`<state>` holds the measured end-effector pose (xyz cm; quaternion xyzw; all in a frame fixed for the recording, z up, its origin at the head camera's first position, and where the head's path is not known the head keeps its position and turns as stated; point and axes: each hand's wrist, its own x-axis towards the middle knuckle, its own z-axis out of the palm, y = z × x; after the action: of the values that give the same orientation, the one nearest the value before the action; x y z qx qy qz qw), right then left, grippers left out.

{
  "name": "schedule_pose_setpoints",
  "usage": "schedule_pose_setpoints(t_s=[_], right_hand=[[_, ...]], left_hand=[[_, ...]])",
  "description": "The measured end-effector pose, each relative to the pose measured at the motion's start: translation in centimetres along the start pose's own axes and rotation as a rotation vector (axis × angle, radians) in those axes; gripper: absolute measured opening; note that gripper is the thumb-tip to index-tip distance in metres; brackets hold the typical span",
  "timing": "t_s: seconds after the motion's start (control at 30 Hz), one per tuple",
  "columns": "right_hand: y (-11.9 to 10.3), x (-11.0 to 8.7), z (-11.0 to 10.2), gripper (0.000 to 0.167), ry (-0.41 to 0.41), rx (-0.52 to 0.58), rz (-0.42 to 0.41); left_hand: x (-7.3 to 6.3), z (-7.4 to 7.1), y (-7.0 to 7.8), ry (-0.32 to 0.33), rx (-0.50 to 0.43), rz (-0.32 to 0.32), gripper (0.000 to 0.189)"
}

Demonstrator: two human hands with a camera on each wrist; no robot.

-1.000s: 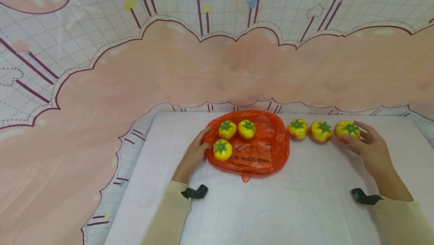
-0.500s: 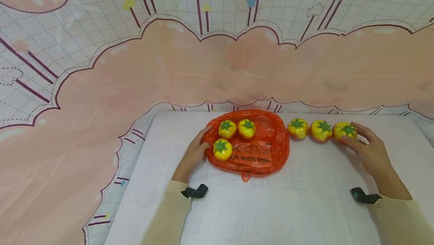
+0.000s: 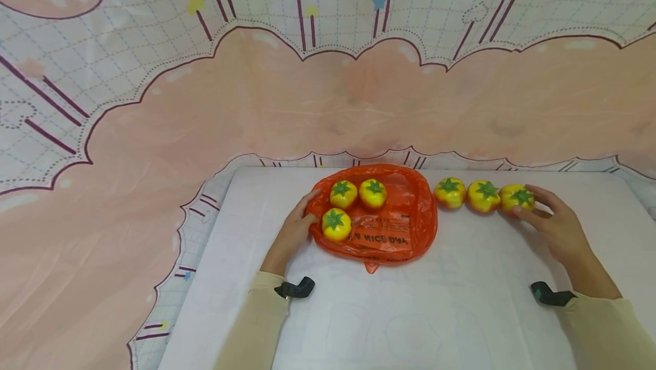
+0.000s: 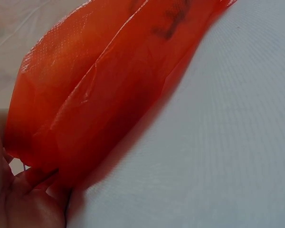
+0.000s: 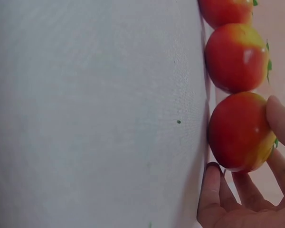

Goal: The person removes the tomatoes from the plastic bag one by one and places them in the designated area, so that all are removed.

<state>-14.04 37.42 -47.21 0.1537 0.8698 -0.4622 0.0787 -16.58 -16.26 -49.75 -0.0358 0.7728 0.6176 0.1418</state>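
An open red plastic bag [image 3: 424, 216] with printed lettering lies on the white table, and three yellow toy tomatoes [image 3: 336, 225] with green leafy tops sit in its left part. My left hand [image 3: 291, 234] grips the bag's left edge; in the left wrist view the red film [image 4: 109, 90] runs into its curled fingers. Right of the bag, three more tomatoes stand in a row. My right hand [image 3: 556, 225] holds the rightmost tomato [image 3: 512, 199], thumb on its near side. From the right wrist, this red-and-yellow tomato [image 5: 240, 130] stands against the middle one [image 5: 237, 58].
A patterned cloth backdrop [image 3: 328, 102] rises behind the table [image 3: 410, 313]. Black wrist cameras [image 3: 295, 288] sit on both forearms. The leftmost tomato [image 3: 450, 193] of the row stands close to the bag's right rim.
My right hand has slid the rightmost tomato a little to the left, up to the middle one. The left hand and the bag stay in place.
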Motion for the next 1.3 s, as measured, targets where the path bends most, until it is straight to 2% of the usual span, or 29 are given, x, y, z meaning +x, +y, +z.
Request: schedule_pose_setpoints(t_s=[0.97,1.07,1.3], right_hand=[[-0.3,0.0,-0.5,0.082,-0.030,-0.017,-0.024],[-0.3,-0.1,-0.7,0.083,-0.031,-0.033,-0.018],[-0.2,-0.3,-1.0,0.082,-0.022,0.023,0.029]], left_hand=[[-0.1,0.0,0.1,-0.001,-0.025,-0.002,0.065],[-0.1,0.0,0.1,0.000,-0.012,-0.005,0.064],[0.1,0.0,-0.2,-0.002,0.002,-0.003,0.064]])
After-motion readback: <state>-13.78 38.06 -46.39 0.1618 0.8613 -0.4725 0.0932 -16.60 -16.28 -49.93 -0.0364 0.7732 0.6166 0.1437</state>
